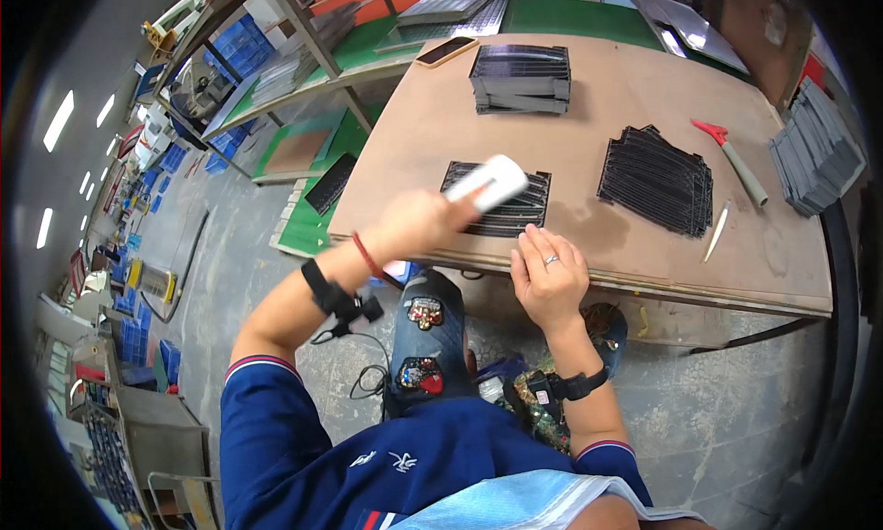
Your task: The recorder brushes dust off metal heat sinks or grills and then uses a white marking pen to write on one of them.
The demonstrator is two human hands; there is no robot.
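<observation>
A white, round-ended handheld object (501, 182), smeared by motion so I cannot make out its kind, is gripped in my left hand (432, 222). It is over a black slotted panel (515, 219) near the table's front edge, and covers part of it. My right hand (552, 277) is at the panel's near right corner, holding nothing. Its fingers are stretched out side by side, with the tips at the panel's edge. Farther back is a stack of similar black panels (522, 81). To the right lies a loose fanned pile of black slotted pieces (655, 181).
On the brown tabletop (414, 135) are a phone (447, 52), a red-and-grey handled tool (731, 162) and a thin white pointed tool (717, 231). Stacked grey panels (817, 148) stand at the right edge. Green shelving (349, 52) borders the table at the back left.
</observation>
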